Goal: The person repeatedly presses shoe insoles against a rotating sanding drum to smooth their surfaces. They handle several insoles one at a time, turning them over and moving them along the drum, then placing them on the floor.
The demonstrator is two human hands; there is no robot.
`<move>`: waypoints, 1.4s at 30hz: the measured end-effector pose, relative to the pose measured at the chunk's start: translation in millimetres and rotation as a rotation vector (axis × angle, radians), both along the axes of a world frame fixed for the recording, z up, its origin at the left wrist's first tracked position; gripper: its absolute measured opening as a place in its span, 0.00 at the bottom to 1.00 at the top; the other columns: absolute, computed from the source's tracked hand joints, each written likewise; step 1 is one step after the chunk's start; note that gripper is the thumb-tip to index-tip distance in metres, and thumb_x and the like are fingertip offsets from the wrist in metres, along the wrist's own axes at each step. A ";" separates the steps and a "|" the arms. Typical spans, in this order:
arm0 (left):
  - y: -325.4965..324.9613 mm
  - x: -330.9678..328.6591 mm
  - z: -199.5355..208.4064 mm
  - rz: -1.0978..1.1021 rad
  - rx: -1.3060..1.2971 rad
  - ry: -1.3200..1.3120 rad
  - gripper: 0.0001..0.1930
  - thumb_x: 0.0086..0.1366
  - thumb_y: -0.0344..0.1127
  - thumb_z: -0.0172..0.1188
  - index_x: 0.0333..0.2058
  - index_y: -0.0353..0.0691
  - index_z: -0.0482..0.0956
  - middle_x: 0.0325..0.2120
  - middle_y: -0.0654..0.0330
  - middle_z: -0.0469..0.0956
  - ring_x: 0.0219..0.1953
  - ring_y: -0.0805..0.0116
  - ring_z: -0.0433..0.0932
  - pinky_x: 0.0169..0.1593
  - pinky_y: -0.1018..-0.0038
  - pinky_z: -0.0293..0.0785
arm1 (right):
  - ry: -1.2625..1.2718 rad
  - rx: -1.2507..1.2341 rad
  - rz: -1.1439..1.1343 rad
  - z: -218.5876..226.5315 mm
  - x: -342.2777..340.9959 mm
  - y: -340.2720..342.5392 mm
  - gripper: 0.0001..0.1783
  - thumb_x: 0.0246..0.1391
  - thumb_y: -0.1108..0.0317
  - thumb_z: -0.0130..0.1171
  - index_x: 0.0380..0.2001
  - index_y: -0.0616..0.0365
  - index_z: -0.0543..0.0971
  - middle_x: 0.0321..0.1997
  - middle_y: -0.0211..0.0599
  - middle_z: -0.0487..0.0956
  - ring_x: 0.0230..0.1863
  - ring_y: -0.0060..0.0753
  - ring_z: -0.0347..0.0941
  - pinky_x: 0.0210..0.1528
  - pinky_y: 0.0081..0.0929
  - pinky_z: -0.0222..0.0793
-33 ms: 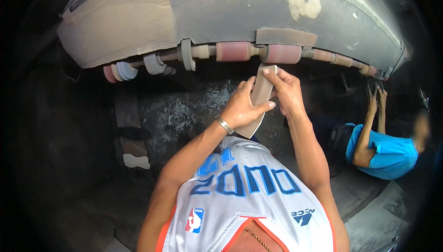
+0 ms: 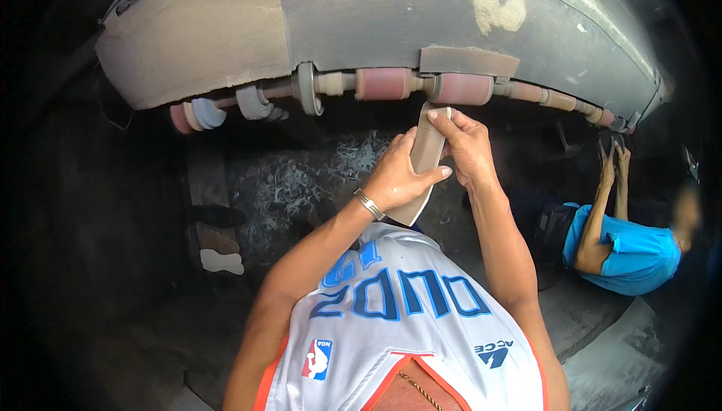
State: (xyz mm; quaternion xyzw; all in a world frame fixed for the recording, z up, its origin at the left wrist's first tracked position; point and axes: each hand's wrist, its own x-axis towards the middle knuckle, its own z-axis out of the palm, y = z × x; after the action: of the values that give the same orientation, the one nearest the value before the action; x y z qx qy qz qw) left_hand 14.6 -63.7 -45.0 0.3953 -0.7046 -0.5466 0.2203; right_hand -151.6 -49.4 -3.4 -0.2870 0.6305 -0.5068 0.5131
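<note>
A long, flat beige shoe sole (image 2: 427,148) lies between my two hands, its rounded far end up at the lower edge of a pink sanding roller (image 2: 464,89). Whether that end touches the roller I cannot tell. My left hand (image 2: 398,174) grips the sole from the left at mid-length, thumb lying across it. Nearer the roller, my right hand (image 2: 471,149) is closed on the right edge with the thumb pressed on top. The sole's near end points down toward my shirt.
The shaft also carries another pink roller (image 2: 383,84), a grey wheel (image 2: 308,89) and small wheels (image 2: 207,115). Above hangs a large hood (image 2: 361,16) with a brown flap (image 2: 470,62). Below lie shavings (image 2: 301,185) and sole-shaped pieces (image 2: 222,262). A blue-shirted co-worker (image 2: 632,249) works at right.
</note>
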 end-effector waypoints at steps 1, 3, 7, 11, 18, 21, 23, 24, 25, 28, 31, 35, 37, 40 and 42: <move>1.5 -4.7 0.1 0.045 0.061 0.013 0.55 0.57 0.54 0.76 0.70 0.18 0.60 0.57 0.36 0.74 0.62 0.40 0.75 0.68 0.55 0.71 | -0.003 0.015 0.019 -1.5 0.0 -6.3 0.13 0.66 0.60 0.70 0.41 0.60 0.88 0.33 0.32 0.86 0.30 0.21 0.80 0.30 0.22 0.74; 3.0 -8.6 -1.2 0.138 0.027 0.020 0.49 0.58 0.50 0.77 0.69 0.24 0.65 0.58 0.37 0.75 0.62 0.44 0.77 0.66 0.58 0.73 | -0.062 0.017 0.015 -3.1 1.3 -13.5 0.12 0.65 0.62 0.70 0.36 0.60 0.87 0.31 0.30 0.84 0.29 0.19 0.78 0.31 0.21 0.72; -1.1 0.3 -5.3 0.106 -0.032 0.026 0.52 0.55 0.46 0.74 0.71 0.20 0.61 0.57 0.38 0.75 0.62 0.41 0.76 0.66 0.58 0.72 | 0.113 -0.019 0.002 0.9 2.9 -8.5 0.12 0.65 0.63 0.71 0.37 0.63 0.89 0.31 0.31 0.85 0.29 0.20 0.77 0.31 0.21 0.71; -14.4 16.7 -4.8 -0.005 -0.080 0.062 0.48 0.53 0.41 0.73 0.70 0.23 0.65 0.57 0.41 0.76 0.60 0.43 0.77 0.64 0.59 0.74 | 0.106 -0.098 -0.042 5.8 6.1 2.6 0.13 0.64 0.64 0.71 0.41 0.66 0.89 0.35 0.36 0.87 0.30 0.23 0.78 0.31 0.22 0.72; -45.3 32.3 -1.8 -0.114 -0.153 -0.019 0.46 0.51 0.38 0.72 0.70 0.31 0.68 0.58 0.46 0.76 0.59 0.45 0.77 0.63 0.57 0.74 | 0.123 -0.092 -0.107 5.9 13.6 10.7 0.15 0.64 0.67 0.71 0.48 0.67 0.89 0.41 0.41 0.89 0.36 0.26 0.82 0.35 0.24 0.79; -54.1 33.3 -1.6 -0.109 -0.281 -0.097 0.43 0.52 0.34 0.69 0.70 0.39 0.70 0.57 0.48 0.77 0.61 0.47 0.76 0.67 0.57 0.68 | 0.117 -0.112 -0.106 4.3 17.4 14.6 0.17 0.64 0.67 0.71 0.51 0.67 0.88 0.41 0.42 0.89 0.38 0.27 0.83 0.36 0.24 0.79; -53.9 31.3 0.3 -0.100 -0.356 -0.098 0.41 0.53 0.32 0.68 0.69 0.39 0.71 0.56 0.48 0.79 0.61 0.47 0.76 0.67 0.58 0.65 | 0.134 -0.117 -0.111 4.2 19.0 17.7 0.18 0.64 0.67 0.71 0.52 0.67 0.87 0.42 0.42 0.89 0.38 0.27 0.83 0.36 0.24 0.80; -51.3 30.2 1.8 -0.084 -0.360 -0.086 0.41 0.52 0.33 0.68 0.69 0.38 0.71 0.56 0.48 0.79 0.61 0.47 0.76 0.67 0.58 0.66 | 0.152 -0.126 -0.118 4.3 19.7 19.4 0.18 0.64 0.67 0.71 0.53 0.67 0.87 0.42 0.42 0.89 0.39 0.27 0.84 0.36 0.25 0.80; -47.6 28.9 3.7 -0.070 -0.364 -0.074 0.41 0.52 0.33 0.68 0.69 0.38 0.71 0.56 0.48 0.79 0.61 0.47 0.76 0.67 0.58 0.66 | 0.148 -0.131 -0.119 4.4 19.2 19.0 0.18 0.64 0.66 0.71 0.53 0.67 0.87 0.42 0.42 0.89 0.38 0.27 0.83 0.37 0.24 0.80; -34.1 23.3 10.0 -0.053 -0.244 -0.120 0.42 0.52 0.35 0.69 0.68 0.34 0.70 0.56 0.46 0.79 0.60 0.44 0.78 0.64 0.55 0.71 | 0.135 -0.124 -0.095 4.8 14.8 13.9 0.17 0.65 0.65 0.70 0.52 0.66 0.87 0.41 0.40 0.89 0.38 0.26 0.83 0.37 0.24 0.79; -28.5 15.8 11.0 -0.016 -0.170 -0.099 0.42 0.53 0.36 0.68 0.68 0.31 0.69 0.56 0.44 0.78 0.59 0.41 0.79 0.60 0.55 0.77 | 0.100 -0.060 0.001 4.0 4.4 -2.9 0.15 0.66 0.64 0.69 0.49 0.65 0.88 0.40 0.39 0.89 0.37 0.25 0.82 0.37 0.24 0.79; -35.8 17.0 4.2 -0.009 -0.218 -0.095 0.41 0.54 0.33 0.67 0.68 0.31 0.69 0.57 0.43 0.78 0.60 0.41 0.78 0.64 0.55 0.74 | 0.106 -0.088 -0.001 1.1 2.4 -5.8 0.14 0.65 0.64 0.69 0.45 0.66 0.89 0.39 0.39 0.88 0.36 0.25 0.82 0.36 0.24 0.79; -40.8 20.8 -0.6 -0.017 -0.346 -0.111 0.40 0.55 0.30 0.65 0.69 0.33 0.69 0.59 0.42 0.78 0.61 0.41 0.78 0.65 0.54 0.73 | 0.105 -0.107 -0.029 0.6 4.7 1.5 0.14 0.65 0.65 0.69 0.45 0.66 0.89 0.40 0.39 0.89 0.36 0.25 0.82 0.36 0.24 0.79; -58.5 20.1 -6.7 -0.052 -0.364 -0.103 0.38 0.55 0.26 0.63 0.69 0.35 0.71 0.62 0.39 0.77 0.63 0.41 0.77 0.67 0.54 0.70 | 0.107 -0.110 -0.056 1.6 7.6 5.8 0.14 0.65 0.66 0.69 0.46 0.66 0.89 0.42 0.40 0.89 0.37 0.25 0.82 0.38 0.25 0.79; -66.4 17.1 -10.8 -0.039 -0.266 -0.065 0.36 0.55 0.25 0.61 0.67 0.37 0.75 0.61 0.36 0.78 0.63 0.41 0.78 0.69 0.50 0.67 | 0.091 -0.110 -0.074 2.6 9.6 5.8 0.14 0.65 0.66 0.69 0.47 0.67 0.88 0.43 0.41 0.89 0.38 0.27 0.83 0.38 0.25 0.80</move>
State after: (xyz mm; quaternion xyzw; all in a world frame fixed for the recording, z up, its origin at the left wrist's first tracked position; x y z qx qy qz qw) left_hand 31.7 -130.1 -55.8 0.3664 -0.7851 -0.4395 0.2372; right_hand -141.9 -43.6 -0.8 -0.3141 0.6343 -0.5458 0.4484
